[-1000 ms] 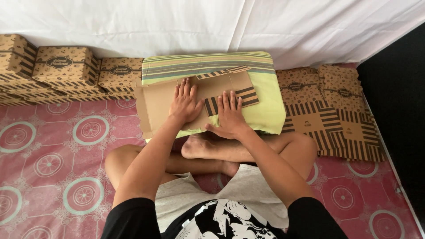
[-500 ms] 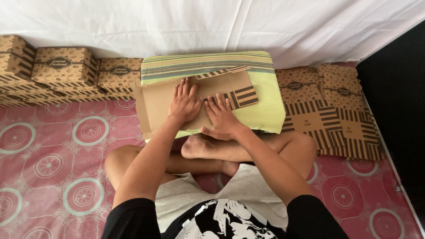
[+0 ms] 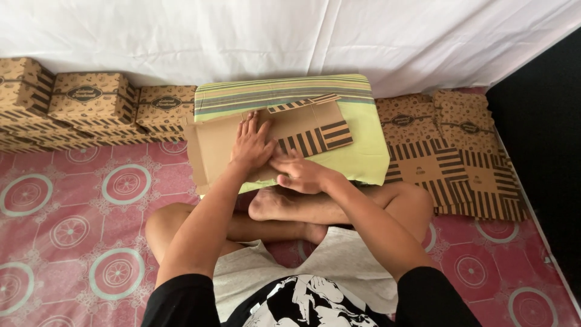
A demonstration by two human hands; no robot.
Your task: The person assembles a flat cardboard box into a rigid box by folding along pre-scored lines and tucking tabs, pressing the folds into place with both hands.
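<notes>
A flat brown cardboard box blank [image 3: 212, 145] with striped flaps lies across a green striped cushion [image 3: 357, 148] in front of my crossed legs. My left hand [image 3: 251, 145] presses flat on the middle of the blank, fingers spread toward the wall. My right hand [image 3: 299, 171] rests palm down on the blank's near edge, just right of the left hand, fingers pointing left. Neither hand grips anything; both push on the cardboard.
Several assembled brown patterned boxes [image 3: 91, 97] stand along the white cloth wall at the left. A pile of flat unfolded box blanks [image 3: 454, 157] lies at the right. A pink mat with circle patterns [image 3: 72, 230] covers the floor.
My right hand has slid down and left along the blank, from the striped flap to the near edge. The left hand has stayed in place.
</notes>
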